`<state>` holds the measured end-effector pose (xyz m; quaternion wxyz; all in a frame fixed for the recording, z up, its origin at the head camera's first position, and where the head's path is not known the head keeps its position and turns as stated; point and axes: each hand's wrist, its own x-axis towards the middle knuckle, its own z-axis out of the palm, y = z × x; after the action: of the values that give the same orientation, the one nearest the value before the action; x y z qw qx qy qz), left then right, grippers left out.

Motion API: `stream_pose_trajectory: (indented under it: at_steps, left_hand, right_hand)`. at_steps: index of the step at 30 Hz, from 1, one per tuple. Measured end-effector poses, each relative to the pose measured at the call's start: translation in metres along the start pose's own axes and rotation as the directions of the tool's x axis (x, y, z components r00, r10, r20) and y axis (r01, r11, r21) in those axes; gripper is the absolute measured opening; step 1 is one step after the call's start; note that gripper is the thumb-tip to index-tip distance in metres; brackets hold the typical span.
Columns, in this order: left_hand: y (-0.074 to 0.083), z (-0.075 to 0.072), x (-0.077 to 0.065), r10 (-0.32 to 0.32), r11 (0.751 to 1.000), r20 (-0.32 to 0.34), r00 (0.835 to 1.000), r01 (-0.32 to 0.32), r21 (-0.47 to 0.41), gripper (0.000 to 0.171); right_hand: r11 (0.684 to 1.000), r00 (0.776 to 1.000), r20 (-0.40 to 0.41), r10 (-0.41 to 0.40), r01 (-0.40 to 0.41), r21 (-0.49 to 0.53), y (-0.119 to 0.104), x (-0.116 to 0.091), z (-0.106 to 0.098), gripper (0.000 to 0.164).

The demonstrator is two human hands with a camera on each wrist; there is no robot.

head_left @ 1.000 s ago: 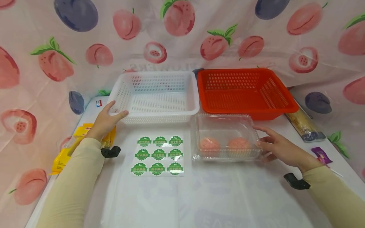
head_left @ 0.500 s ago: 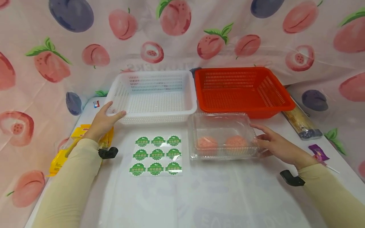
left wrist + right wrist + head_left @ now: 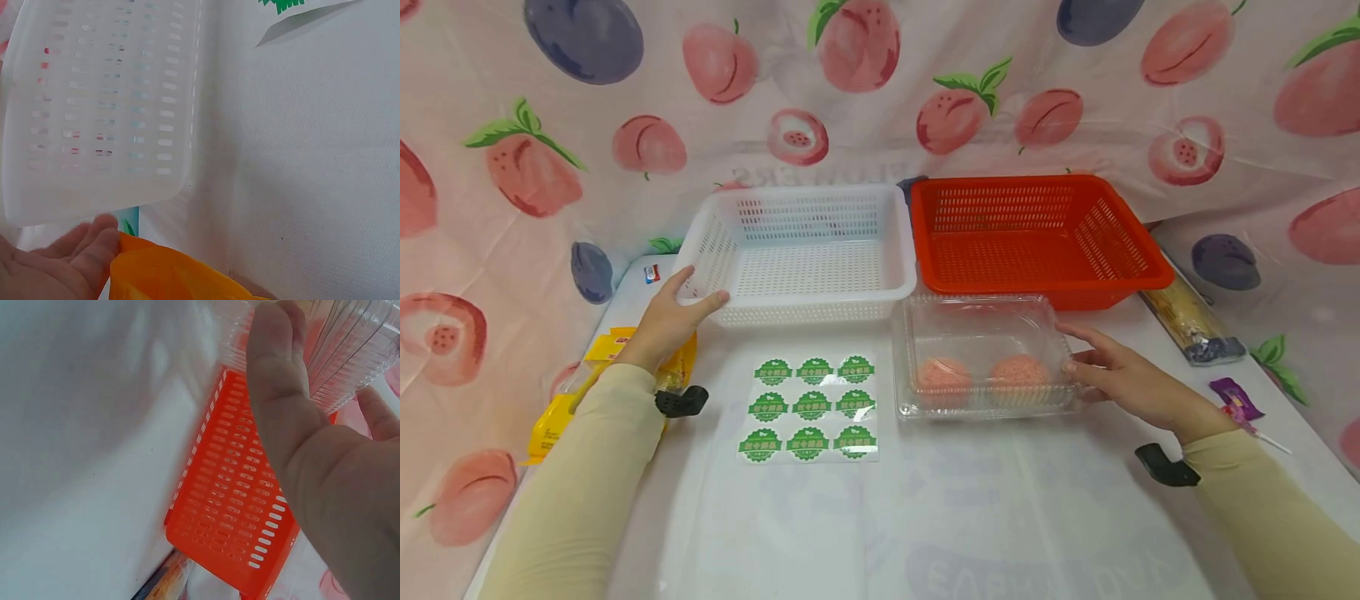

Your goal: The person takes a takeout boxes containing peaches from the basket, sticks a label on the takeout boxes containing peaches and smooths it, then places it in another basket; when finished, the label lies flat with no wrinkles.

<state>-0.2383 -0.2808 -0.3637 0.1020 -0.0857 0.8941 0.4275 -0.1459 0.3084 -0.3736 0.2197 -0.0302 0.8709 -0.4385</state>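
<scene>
My left hand (image 3: 666,323) is spread at the front left corner of a white plastic basket (image 3: 801,310). Its thumb lies along the front rim and its fingers reach up the left side; the left wrist view shows the fingertips just below the basket wall (image 3: 106,181). On the right, my right hand (image 3: 1120,379) touches the right side of a clear lidded plastic box (image 3: 981,321), index finger extended at the lid's edge and thumb against the side. Through the box show two pink cupcakes (image 3: 1021,375). In the right wrist view, the thumb (image 3: 278,381) overlaps the box wall.
A red basket (image 3: 1045,287) stands behind the clear box. Green round stickers (image 3: 812,406) lie on a sheet in front of the white basket. Yellow packaging (image 3: 553,425) is under the left forearm. A long clear packet (image 3: 1195,321) and a purple-wrapped lollipop (image 3: 1236,398) lie far right.
The head view has shifted slightly, so everything sits a little further left. Both hands keep their places at the white basket and the clear box.
</scene>
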Motion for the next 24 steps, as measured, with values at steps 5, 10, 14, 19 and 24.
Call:
stream_pose_trajectory:
  at_steps: [5,10,14,19,24]
  left_hand:
    - [0.001,-0.001,-0.004,0.019,1.0,-0.05,0.999,-0.018,0.016,0.116]
    - [0.006,-0.005,-0.013,0.086,0.996,-0.15,0.985,-0.08,0.051,0.114]
    - [0.014,-0.01,-0.028,0.162,0.986,-0.212,0.964,-0.149,0.075,0.106]
    - [0.022,-0.009,-0.052,0.148,0.989,-0.286,0.947,-0.143,0.039,0.102]
    - [0.024,0.002,-0.074,0.103,0.991,-0.221,0.97,-0.119,-0.062,0.101]
  right_hand:
    - [0.999,0.999,-0.027,-0.034,0.034,-0.008,-0.004,-0.003,-0.004,0.075]
    - [0.991,0.988,-0.078,-0.131,0.129,-0.035,-0.014,-0.012,-0.014,0.071]
    - [0.977,0.971,-0.116,-0.209,0.202,-0.071,-0.027,-0.018,-0.02,0.069]
    - [0.956,0.95,-0.147,-0.276,0.256,-0.142,-0.044,-0.021,-0.018,0.067]
    - [0.932,0.924,-0.144,-0.354,0.336,-0.134,-0.061,-0.019,-0.006,0.063]
